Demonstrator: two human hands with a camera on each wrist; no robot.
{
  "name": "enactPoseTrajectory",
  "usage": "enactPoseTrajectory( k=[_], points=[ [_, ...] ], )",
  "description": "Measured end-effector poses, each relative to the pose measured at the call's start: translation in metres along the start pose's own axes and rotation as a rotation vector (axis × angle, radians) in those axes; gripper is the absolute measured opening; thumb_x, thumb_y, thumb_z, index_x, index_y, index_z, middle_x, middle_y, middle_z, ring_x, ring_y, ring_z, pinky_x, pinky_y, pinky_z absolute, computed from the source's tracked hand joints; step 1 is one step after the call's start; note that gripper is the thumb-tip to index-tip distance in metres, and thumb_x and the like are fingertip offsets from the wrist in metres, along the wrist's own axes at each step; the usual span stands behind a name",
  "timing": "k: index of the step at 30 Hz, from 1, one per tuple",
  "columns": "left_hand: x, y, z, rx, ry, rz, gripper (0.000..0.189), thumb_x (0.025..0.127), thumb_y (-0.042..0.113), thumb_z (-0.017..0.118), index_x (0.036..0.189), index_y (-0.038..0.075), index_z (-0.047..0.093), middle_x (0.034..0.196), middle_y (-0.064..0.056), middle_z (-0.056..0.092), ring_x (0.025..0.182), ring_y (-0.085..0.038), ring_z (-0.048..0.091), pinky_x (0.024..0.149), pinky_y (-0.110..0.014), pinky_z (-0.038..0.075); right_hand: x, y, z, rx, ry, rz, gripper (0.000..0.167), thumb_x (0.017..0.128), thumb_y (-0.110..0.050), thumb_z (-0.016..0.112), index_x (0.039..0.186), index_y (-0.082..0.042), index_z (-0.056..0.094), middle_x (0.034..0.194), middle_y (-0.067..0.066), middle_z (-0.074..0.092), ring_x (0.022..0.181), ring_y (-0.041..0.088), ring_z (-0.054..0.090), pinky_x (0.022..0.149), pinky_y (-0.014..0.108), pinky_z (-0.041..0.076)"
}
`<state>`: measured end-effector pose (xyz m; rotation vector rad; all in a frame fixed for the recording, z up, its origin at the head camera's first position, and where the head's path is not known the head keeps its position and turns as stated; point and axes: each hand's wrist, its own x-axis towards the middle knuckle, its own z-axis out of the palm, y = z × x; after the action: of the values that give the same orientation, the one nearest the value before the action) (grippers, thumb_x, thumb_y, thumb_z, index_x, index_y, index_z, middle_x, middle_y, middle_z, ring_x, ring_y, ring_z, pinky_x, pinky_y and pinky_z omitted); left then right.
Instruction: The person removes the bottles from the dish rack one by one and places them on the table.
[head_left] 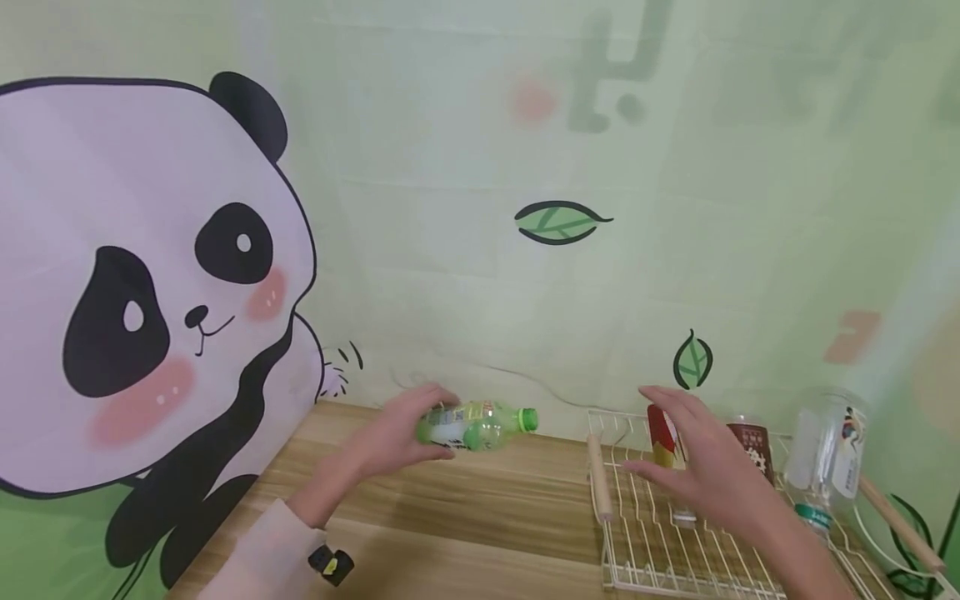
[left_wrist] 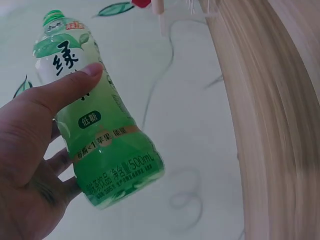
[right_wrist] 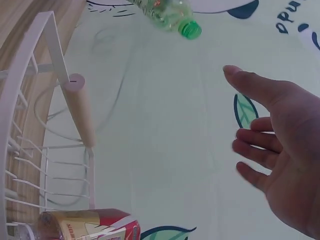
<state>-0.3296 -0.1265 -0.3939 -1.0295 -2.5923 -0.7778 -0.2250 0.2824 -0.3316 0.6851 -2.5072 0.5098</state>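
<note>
My left hand (head_left: 408, 429) grips a green plastic drink bottle (head_left: 480, 423) around its body, above the wooden table. The bottle lies on its side in the head view, its green cap pointing right. In the left wrist view the thumb presses across the green label (left_wrist: 97, 120), with the other fingers behind the bottle. Over the wire rack, my right hand (head_left: 701, 454) holds nothing, its thumb and fingers spread apart. Beyond it, partly covered by that hand, stands a bottle with a red and yellow label (head_left: 662, 435).
The white wire rack (head_left: 645, 550) has wooden handles (head_left: 599, 479) and sits at the table's right. A dark red container (head_left: 752, 446) and an upside-down clear bottle (head_left: 832, 450) with a teal cap stand in it. Behind the wooden table (head_left: 465, 517) hangs a panda-printed backdrop (head_left: 450, 250).
</note>
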Motion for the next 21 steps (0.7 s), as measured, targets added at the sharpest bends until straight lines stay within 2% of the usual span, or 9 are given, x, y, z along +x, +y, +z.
enactPoseTrajectory(
  k=[5, 8, 13, 19, 21],
  points=[
    [-0.007, -0.024, -0.012, -0.075, 0.099, -0.083, 0.069, 0.08, 0.022, 0.095, 0.139, 0.012, 0.06, 0.127, -0.003, 0.068, 0.108, -0.019, 0.065, 0.09, -0.039, 0.061, -0.001, 0.015, -0.004, -0.016, 0.136, -0.002, 0.091, 0.077, -0.023, 0.097, 0.153, -0.007, 0.051, 0.146, 0.017, 0.058, 0.129, 0.042, 0.058, 0.094, 0.067, 0.054],
    [-0.009, -0.037, -0.017, -0.124, 0.176, -0.121, 0.068, 0.083, 0.022, 0.094, 0.14, 0.011, 0.059, 0.131, -0.009, 0.067, 0.111, -0.025, 0.066, 0.094, -0.046, 0.061, -0.002, 0.024, -0.006, 0.004, 0.166, 0.03, 0.09, 0.077, -0.023, 0.097, 0.153, -0.006, 0.051, 0.145, 0.018, 0.058, 0.13, 0.043, 0.057, 0.096, 0.068, 0.052],
    [-0.014, -0.055, -0.019, -0.175, 0.306, -0.196, 0.07, 0.086, 0.025, 0.091, 0.145, 0.007, 0.057, 0.139, -0.017, 0.064, 0.124, -0.039, 0.065, 0.103, -0.059, 0.055, -0.005, 0.037, -0.005, 0.067, 0.146, 0.163, 0.087, 0.084, -0.033, 0.092, 0.155, -0.005, 0.048, 0.145, 0.02, 0.057, 0.134, 0.046, 0.052, 0.099, 0.073, 0.047],
    [-0.025, -0.084, -0.022, -0.235, 0.403, -0.289, 0.068, 0.09, 0.029, 0.088, 0.145, 0.004, 0.056, 0.133, -0.019, 0.064, 0.124, -0.042, 0.064, 0.102, -0.059, 0.056, -0.005, 0.049, 0.006, 0.193, 0.168, 0.341, 0.086, 0.091, -0.042, 0.085, 0.157, -0.005, 0.045, 0.152, 0.02, 0.053, 0.137, 0.05, 0.047, 0.101, 0.07, 0.046],
    [-0.028, -0.095, -0.021, -0.256, 0.425, -0.339, 0.07, 0.091, 0.032, 0.087, 0.146, 0.003, 0.054, 0.135, -0.021, 0.063, 0.126, -0.044, 0.062, 0.103, -0.06, 0.054, -0.005, 0.053, 0.012, 0.243, 0.166, 0.404, 0.088, 0.093, -0.046, 0.083, 0.159, -0.004, 0.042, 0.155, 0.021, 0.05, 0.138, 0.05, 0.045, 0.103, 0.071, 0.044]
  ],
)
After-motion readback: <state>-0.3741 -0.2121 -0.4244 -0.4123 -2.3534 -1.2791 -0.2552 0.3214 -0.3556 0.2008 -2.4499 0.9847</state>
